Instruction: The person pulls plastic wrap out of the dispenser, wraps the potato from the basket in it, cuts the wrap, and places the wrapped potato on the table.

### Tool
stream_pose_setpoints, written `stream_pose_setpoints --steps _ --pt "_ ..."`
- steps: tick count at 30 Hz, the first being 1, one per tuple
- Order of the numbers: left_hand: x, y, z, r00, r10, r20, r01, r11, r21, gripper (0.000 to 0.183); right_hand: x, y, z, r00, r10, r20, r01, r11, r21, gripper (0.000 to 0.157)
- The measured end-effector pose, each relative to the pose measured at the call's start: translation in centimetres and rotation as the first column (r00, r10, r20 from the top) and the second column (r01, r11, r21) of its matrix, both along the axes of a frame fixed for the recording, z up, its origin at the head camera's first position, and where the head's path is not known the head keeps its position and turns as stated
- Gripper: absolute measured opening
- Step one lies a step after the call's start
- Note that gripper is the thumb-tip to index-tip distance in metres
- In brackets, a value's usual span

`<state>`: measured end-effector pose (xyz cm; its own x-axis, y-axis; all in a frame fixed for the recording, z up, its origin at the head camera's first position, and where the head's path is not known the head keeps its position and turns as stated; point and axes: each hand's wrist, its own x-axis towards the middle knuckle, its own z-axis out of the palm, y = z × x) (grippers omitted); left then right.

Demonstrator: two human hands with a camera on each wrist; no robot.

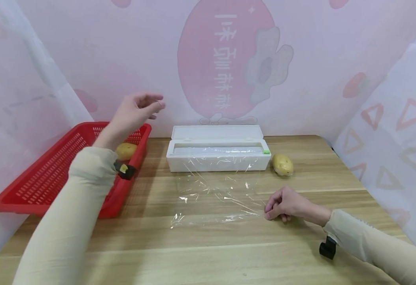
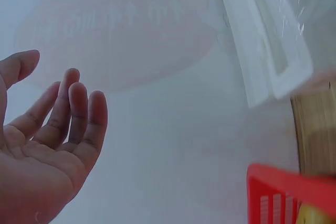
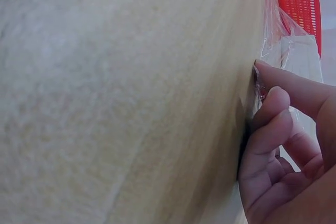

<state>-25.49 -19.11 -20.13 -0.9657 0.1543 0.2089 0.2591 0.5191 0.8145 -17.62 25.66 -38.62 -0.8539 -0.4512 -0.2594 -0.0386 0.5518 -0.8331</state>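
Observation:
A sheet of cling film [image 1: 211, 194] runs out of a white cling film box [image 1: 218, 162] and lies over the wooden table toward the front. My right hand [image 1: 286, 204] pinches the sheet's front right corner close to the tabletop; the right wrist view shows the film [image 3: 270, 30] bunched at the fingertips. My left hand [image 1: 140, 107] is raised above the far end of the red basket [image 1: 119, 198], holding nothing, its fingers [image 2: 79, 108] loosely bent and apart from the thumb. In the basket, partly behind the left forearm, lies a potato [image 1: 126, 151].
Right of the box sits another potato [image 1: 283, 164], with shiny film around it. The box's lid [image 1: 216, 132] is tipped back, and a green slider [image 1: 266, 151] is at its right end. A printed curtain [image 1: 122, 59] closes off the back of the wooden table [image 1: 208, 261].

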Motion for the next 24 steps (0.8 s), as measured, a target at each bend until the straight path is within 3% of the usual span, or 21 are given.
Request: stream_pose_setpoints --steps 6,11,18,21,24 --pt "-0.9 -3.6 0.7 0.998 0.055 0.011 -0.054 0.995 -0.083 0.063 0.2 -0.2 -0.1 1.000 0.002 -0.002 -0.002 1.000 0.005 0.015" --pt "-1.2 -7.1 0.1 0.998 0.014 0.056 -0.008 0.994 -0.114 0.063 0.3 -0.1 -0.2 1.000 -0.001 -0.001 0.001 1.000 0.008 0.015" --pt "-3.5 -10.9 -2.2 0.986 -0.050 0.160 0.066 0.993 -0.098 0.059 1.2 0.6 -0.1 1.000 -0.019 -0.002 0.019 1.000 -0.005 0.016" --pt "-4.6 -12.2 -3.7 0.981 -0.046 0.187 0.063 0.994 -0.090 0.059 1.8 0.8 -0.1 0.999 -0.039 0.008 0.039 0.999 -0.002 0.016" --pt "-5.2 -14.2 -5.4 0.979 -0.011 0.202 0.040 0.990 -0.139 0.063 2.1 0.7 0.0 0.999 -0.037 0.008 0.037 0.999 -0.005 0.017"
